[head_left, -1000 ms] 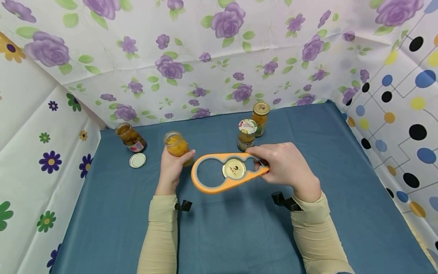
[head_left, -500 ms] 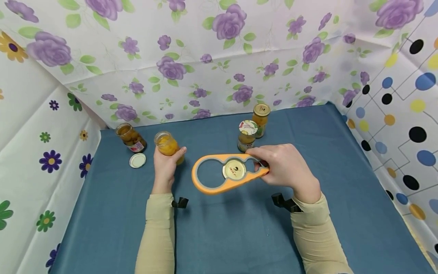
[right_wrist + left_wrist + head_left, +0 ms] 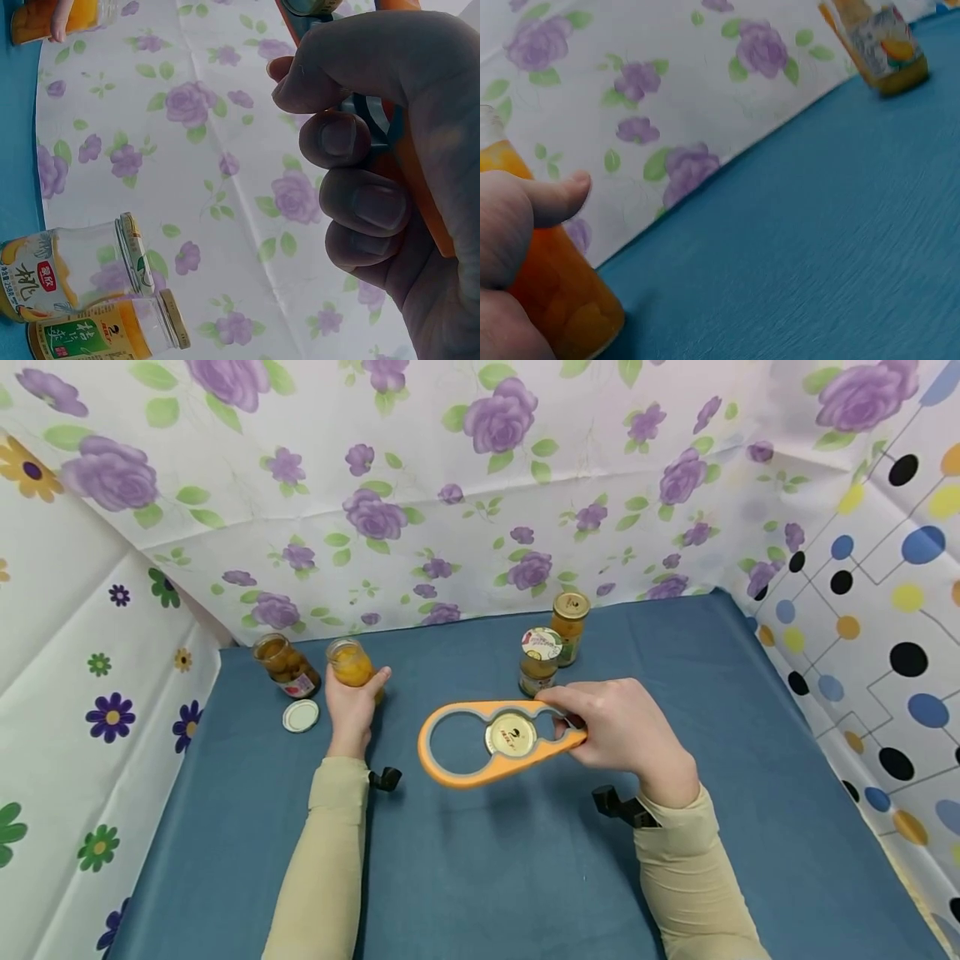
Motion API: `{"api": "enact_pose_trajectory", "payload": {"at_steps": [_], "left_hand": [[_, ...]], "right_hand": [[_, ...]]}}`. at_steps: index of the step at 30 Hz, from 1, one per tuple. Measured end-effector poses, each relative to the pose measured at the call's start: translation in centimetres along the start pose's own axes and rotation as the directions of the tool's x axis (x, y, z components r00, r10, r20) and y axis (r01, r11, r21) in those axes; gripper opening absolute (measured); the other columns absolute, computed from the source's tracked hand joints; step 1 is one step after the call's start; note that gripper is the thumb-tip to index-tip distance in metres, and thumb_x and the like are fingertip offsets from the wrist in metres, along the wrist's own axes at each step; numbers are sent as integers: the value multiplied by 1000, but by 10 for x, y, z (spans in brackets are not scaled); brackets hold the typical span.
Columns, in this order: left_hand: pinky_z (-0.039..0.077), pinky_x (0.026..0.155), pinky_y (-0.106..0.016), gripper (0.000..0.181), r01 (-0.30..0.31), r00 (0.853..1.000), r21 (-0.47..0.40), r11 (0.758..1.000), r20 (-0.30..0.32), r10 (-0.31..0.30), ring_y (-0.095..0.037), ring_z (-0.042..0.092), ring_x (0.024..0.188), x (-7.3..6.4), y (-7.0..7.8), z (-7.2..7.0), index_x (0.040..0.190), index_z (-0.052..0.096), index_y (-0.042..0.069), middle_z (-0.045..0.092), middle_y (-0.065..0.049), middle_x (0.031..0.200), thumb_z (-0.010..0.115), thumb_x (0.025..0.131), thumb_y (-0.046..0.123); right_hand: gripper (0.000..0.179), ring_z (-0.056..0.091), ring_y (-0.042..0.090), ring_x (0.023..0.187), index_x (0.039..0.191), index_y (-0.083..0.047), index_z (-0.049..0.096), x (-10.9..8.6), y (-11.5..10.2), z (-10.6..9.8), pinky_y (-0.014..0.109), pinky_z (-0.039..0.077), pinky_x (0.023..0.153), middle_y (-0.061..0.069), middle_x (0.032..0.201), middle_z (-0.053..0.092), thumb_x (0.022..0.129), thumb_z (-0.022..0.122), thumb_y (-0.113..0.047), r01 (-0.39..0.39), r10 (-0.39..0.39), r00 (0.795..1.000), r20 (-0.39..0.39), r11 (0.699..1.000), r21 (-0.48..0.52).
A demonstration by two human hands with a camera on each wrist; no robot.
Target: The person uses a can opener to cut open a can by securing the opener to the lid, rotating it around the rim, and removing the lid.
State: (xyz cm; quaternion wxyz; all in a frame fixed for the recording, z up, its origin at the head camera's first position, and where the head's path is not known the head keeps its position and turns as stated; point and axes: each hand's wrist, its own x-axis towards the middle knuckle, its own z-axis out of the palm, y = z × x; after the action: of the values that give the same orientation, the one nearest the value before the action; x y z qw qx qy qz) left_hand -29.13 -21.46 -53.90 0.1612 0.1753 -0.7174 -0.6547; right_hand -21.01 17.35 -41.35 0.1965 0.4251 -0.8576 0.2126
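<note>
Well to the left of the orange opener [image 3: 502, 768], near the back of the blue tabletop [image 3: 465, 877], the dark-filled jar [image 3: 288, 670] stands open-mouthed, with the white lid [image 3: 301, 716] lying flat just in front of it; both keep the places they had a second ago. The yellow jar [image 3: 351, 664] has changed most: a second ago it was just left of the opener, and now it is well apart from it, just beside the dark-filled jar. The left hand [image 3: 349, 714] has travelled with it, fingers closed round its side and the thumb resting along the glass; whether its base touches the tabletop is hard to tell. The opener itself hangs at about the same spot and angle, with the gold lid [image 3: 512, 735] seated in its middle opening as before. Beyond the opener's right end, the short jar [image 3: 538, 670] with the patterned lid and, just behind it, the tall gold-lidded jar [image 3: 570, 633] stand upright, unmoved. At the opener's right end, the right hand [image 3: 626, 727] grips the handle as it did earlier, its fingers [image 3: 367, 201] curled tightly round it.
</note>
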Motion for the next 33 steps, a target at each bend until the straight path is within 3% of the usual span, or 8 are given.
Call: {"api": "enact_pose_trajectory", "payload": {"at_steps": [6, 14, 19, 24, 33], "left_hand": [[41, 118, -43, 82, -1, 1000, 19, 1000, -17, 2, -24, 51, 134, 15, -7, 1, 157, 42, 15, 53, -9, 149, 89, 91, 22], [41, 119, -44, 81, -46, 999, 140, 989, 22, 43, -28, 52, 134, 36, -5, -2, 158, 42, 14, 54, -12, 148, 88, 91, 19], [39, 120, -43, 82, -30, 999, 185, 982, 19, 27, -29, 51, 136, 47, -5, -6, 159, 40, 14, 52, -12, 151, 87, 92, 22], [36, 123, -43, 86, -3, 1000, 213, 977, -1, 4, -29, 48, 140, 46, -5, -6, 162, 35, 16, 49, -11, 154, 86, 94, 26], [36, 122, -43, 86, 3, 1000, 173, 985, -10, -1, -29, 48, 139, 43, -7, -4, 160, 31, 15, 48, -12, 152, 85, 95, 24]], "right_hand": [[34, 50, 4, 58, 111, -13, 78, -1, -1, 1, 26, 44, 51, -9, 74, 64, 78, 81, -2, -6, 6, 1000, 8, 1000, 0], [34, 49, 4, 58, 111, -14, 78, -2, -1, 0, 27, 43, 52, -10, 73, 63, 79, 80, -2, -12, 12, 1000, 5, 1000, 2], [34, 50, 4, 59, 110, -14, 78, -1, -1, 0, 27, 44, 52, -11, 74, 63, 79, 81, -3, -9, 9, 1000, 8, 1000, 1], [34, 50, 5, 59, 111, -13, 79, -2, -1, -1, 27, 44, 52, -10, 74, 64, 79, 81, -2, -15, 15, 1000, 6, 1000, 0], [37, 50, 4, 59, 111, -13, 79, -2, 0, -2, 27, 44, 52, -10, 75, 65, 77, 80, -1, -20, 20, 1000, 5, 1000, 6]]}}
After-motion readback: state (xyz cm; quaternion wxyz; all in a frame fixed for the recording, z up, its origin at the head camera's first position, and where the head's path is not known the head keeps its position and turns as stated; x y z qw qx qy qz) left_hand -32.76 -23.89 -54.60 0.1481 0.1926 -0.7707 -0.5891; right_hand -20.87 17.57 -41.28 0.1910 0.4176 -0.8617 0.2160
